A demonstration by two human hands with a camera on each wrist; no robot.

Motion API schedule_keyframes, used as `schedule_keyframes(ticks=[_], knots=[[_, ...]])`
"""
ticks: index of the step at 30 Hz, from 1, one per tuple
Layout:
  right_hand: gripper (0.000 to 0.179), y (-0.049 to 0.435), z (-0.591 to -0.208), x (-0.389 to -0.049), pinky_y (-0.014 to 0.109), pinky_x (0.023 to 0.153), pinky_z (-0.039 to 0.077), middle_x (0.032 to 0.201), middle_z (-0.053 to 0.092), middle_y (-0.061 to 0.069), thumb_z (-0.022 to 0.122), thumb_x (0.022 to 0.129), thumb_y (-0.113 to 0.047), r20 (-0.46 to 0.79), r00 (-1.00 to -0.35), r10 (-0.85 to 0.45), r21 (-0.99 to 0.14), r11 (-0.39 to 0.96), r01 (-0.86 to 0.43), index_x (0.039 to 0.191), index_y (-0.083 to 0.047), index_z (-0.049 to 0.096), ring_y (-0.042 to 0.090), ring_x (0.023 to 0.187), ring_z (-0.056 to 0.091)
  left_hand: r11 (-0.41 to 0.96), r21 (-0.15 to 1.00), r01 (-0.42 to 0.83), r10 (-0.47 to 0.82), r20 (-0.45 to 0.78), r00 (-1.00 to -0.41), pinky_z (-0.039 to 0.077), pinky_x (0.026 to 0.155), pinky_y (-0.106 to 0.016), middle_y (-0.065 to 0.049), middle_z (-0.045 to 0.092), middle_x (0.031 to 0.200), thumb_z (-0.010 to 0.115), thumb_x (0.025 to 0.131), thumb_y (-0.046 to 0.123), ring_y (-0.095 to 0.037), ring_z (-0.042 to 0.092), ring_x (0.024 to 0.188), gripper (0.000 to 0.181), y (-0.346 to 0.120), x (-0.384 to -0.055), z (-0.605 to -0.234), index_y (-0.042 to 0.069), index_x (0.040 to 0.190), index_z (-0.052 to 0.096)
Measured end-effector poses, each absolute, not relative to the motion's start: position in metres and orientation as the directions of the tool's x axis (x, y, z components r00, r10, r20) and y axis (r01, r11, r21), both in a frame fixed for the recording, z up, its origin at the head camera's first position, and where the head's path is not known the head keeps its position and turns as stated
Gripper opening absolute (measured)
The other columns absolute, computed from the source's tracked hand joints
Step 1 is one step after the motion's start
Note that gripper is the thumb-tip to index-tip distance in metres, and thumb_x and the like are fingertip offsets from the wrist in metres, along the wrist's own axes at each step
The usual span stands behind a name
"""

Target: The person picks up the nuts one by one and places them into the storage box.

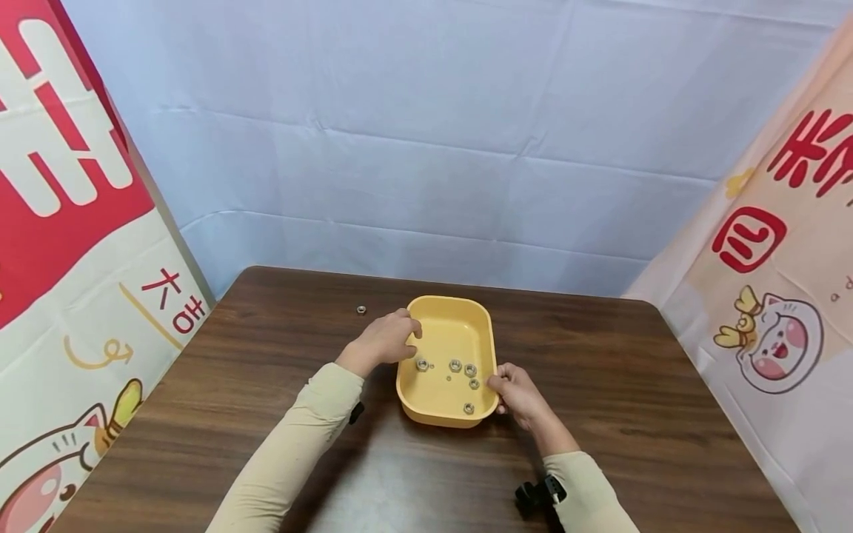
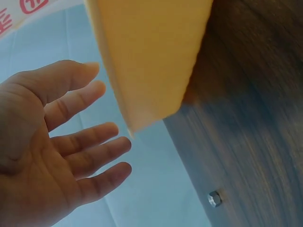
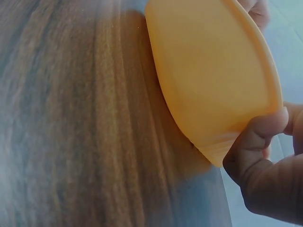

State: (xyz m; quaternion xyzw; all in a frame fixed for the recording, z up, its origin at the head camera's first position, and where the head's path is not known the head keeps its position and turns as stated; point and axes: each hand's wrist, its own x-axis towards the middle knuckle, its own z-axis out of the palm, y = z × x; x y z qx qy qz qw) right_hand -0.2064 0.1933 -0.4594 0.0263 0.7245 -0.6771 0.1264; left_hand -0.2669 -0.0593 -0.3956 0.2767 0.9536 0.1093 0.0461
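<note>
A yellow rectangular tray (image 1: 448, 333) stands on the table, holding several metal hex nuts (image 1: 455, 366) of differing sizes, mostly in its nearer half. At its right rim my right hand (image 1: 520, 396) pinches the wall; the right wrist view shows the curled finger and thumb (image 3: 265, 153) at the tray's edge. Over the left rim is my left hand (image 1: 389, 338), its fingers spread and loosely bent. In the left wrist view this left hand (image 2: 71, 137) holds nothing, beside the tray's outer wall (image 2: 147, 56). Left of the tray, one more hex nut (image 1: 361, 310) lies on the table.
The dark wood-grain table (image 1: 286, 385) ends at a back edge close behind the tray. A pale blue cloth (image 1: 400, 170) hangs behind it. Printed banners stand at the left (image 1: 87, 244) and right (image 1: 760, 333).
</note>
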Motion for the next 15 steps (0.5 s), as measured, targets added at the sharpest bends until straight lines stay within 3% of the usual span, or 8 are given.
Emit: schedule_keyframes(ticks=[9, 15], knots=[[0.005, 0.194, -0.463, -0.209, 0.019, 0.036, 0.035, 0.063, 0.049, 0.013, 0.045, 0.085, 0.003, -0.217, -0.969, -0.119, -0.975, 0.084, 0.208, 0.089, 0.004, 0.042, 0.009, 0.041, 0.041, 0.815, 0.310, 0.489, 0.518, -0.011, -0.856, 0.044, 0.071, -0.032, -0.007, 0.054, 0.106, 0.067, 0.085, 0.018, -0.017, 0.049, 0.084, 0.027, -0.070, -0.269, -0.402, 0.008, 0.110, 0.065], [0.006, 0.194, -0.463, -0.207, 0.020, 0.036, 0.035, 0.064, 0.049, 0.013, 0.046, 0.085, 0.004, -0.217, -0.968, -0.124, -0.975, 0.086, 0.207, 0.089, 0.005, 0.042, 0.009, 0.041, 0.041, 0.785, 0.357, 0.506, 0.524, 0.052, -0.850, 0.044, 0.070, -0.032, -0.003, 0.055, 0.098, 0.066, 0.086, 0.015, -0.016, 0.048, 0.082, 0.021, -0.081, -0.273, -0.407, 0.007, 0.106, 0.067]])
